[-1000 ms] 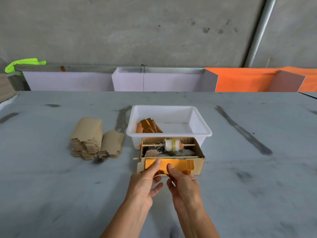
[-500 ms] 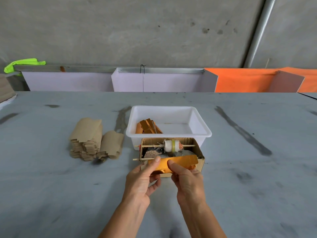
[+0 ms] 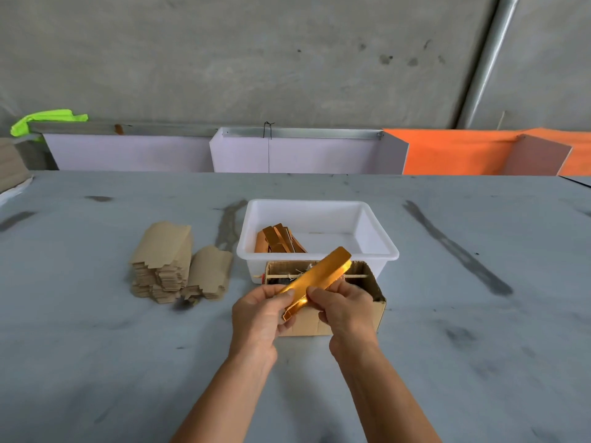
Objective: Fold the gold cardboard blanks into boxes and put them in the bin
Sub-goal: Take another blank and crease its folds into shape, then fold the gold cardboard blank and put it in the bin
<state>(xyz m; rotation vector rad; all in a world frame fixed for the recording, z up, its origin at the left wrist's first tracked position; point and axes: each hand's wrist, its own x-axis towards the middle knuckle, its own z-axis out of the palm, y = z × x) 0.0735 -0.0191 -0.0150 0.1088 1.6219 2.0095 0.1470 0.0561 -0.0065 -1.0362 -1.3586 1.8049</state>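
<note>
hands: the gold blank (image 3: 315,278) is gripped by the left hand (image 3: 260,314) and the right hand (image 3: 343,310), thumbs pinched on its near end, above the near middle of the tabletop (image 3: 96,362).
change: a second ago the blank was laid flat against the front of the cardboard box (image 3: 332,319); it has since been lifted and tilted, its far end raised toward the bin.
cardboard box: open-topped, just behind the hands; a thin stick is seen across it, the rest is hidden.
white bin (image 3: 318,231): touching the box's far side; folded gold boxes (image 3: 278,239) are leaned in its left part.
brown blanks (image 3: 179,263): stacked left of the bin.
</note>
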